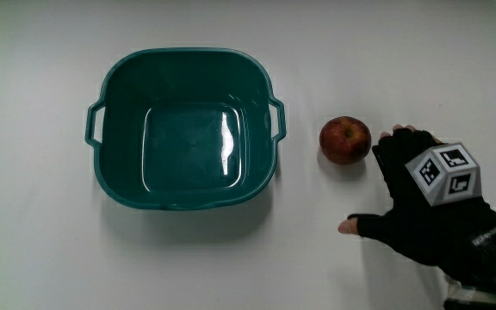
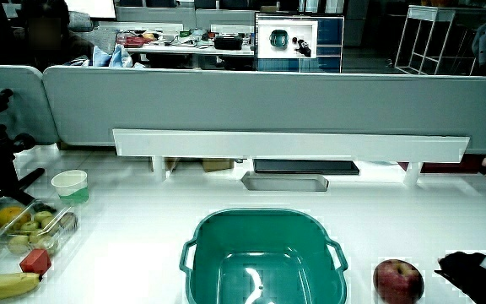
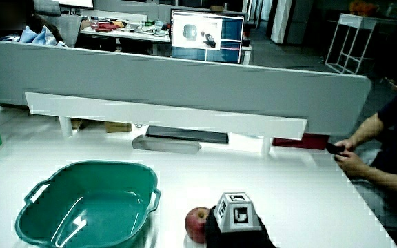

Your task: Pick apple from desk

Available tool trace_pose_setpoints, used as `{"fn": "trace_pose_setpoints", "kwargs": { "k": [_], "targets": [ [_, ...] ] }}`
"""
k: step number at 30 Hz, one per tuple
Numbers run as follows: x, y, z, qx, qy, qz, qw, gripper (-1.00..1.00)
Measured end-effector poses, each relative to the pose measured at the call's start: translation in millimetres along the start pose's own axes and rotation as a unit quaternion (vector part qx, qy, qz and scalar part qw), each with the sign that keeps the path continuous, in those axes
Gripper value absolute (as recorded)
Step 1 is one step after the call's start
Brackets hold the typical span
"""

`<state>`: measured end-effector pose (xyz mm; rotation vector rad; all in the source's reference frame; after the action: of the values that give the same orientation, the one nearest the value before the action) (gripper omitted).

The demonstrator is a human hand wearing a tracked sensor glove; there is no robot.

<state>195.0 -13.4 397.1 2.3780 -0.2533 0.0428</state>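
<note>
A red apple lies on the white desk beside the teal basin; it also shows in both side views. The gloved hand, with a patterned cube on its back, lies flat just beside the apple, a little nearer to the person. Its fingers are spread and hold nothing, the fingertips a short gap from the apple. In the side views the hand sits low next to the apple.
The teal basin with two handles holds nothing. A tray of fruit, a banana and a cup stand at the table's edge. A low white shelf and grey partition run along the table.
</note>
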Motion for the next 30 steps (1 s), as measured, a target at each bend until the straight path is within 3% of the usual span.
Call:
{"fn": "trace_pose_setpoints", "kwargs": {
  "k": [1,3,4,13,16,18,22,30],
  "targets": [
    [1.4,4.0,-1.4,0.005,-0.005,-0.010,0.9999,0.00],
    [2.4,12.7,-3.4,-0.008,0.007,-0.003,0.9999,0.00],
    [2.1,16.2,-2.7,0.007,-0.004,-0.010,0.9999,0.00],
    [2.9,42.5,6.0,-0.005,0.015,-0.014,0.9998,0.00],
    [6.8,54.1,2.7,-0.026,0.026,-0.009,0.9993,0.00],
    [10.4,63.9,-1.6,-0.030,0.029,-0.019,0.9990,0.00],
    [11.3,72.4,-2.3,-0.042,0.047,-0.012,0.9979,0.00],
    [11.6,87.0,-6.7,-0.054,0.047,-0.017,0.9973,0.00]
  ]
}}
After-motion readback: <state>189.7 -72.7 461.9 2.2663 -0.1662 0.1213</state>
